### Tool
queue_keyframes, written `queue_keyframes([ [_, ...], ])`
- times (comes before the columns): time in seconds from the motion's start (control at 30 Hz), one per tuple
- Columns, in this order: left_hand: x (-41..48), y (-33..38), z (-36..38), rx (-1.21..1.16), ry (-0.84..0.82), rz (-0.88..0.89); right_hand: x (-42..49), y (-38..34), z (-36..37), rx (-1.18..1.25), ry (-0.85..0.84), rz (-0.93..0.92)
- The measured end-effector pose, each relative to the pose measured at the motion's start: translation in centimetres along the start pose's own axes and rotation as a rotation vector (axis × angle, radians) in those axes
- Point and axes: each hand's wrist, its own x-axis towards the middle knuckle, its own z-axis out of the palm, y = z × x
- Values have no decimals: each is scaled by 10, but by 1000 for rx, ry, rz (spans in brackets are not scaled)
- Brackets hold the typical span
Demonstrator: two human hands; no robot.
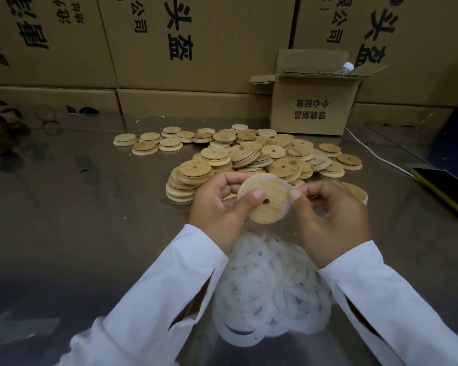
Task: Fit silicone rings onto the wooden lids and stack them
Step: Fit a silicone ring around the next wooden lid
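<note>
Lid [269, 204] gripped in my left hand [217, 207]; my right hand [333, 220] pinches the ring [287, 209]. I'd best stretch it evenly round the rim.

A shiny metal table [64, 207] fills the view. Big brown boxes [196, 48] with black writing stand at 12 o'clock. A small open box [310, 112] sits at 1 o'clock. A white cord [376, 154] and a dark phone [447, 188] lie at 3 o'clock.

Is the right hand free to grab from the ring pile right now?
Likely not yet: the right hand pinches the ring on the held lid. The ring pile lies uncovered right below it.
</note>
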Motion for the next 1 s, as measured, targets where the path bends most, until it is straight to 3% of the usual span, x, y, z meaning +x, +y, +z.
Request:
queue_keyframes([
  [0.23,1,0,-3,8,-5,3,-1,1,1,38,-45,-1],
  [0.4,2,-5,-4,-40,14,-76,0,1,0,202,-48,112],
  [0.67,4,-5,-2,-254,33,-164,-2,0,0,224,-59,135],
  [0.83,2,-8,-2,-145,-40,-171,0,2,0,179,-32,94],
  [1.0,2,-11,-4,-46,-50,-120,-3,1,0,50,-43,-66],
])
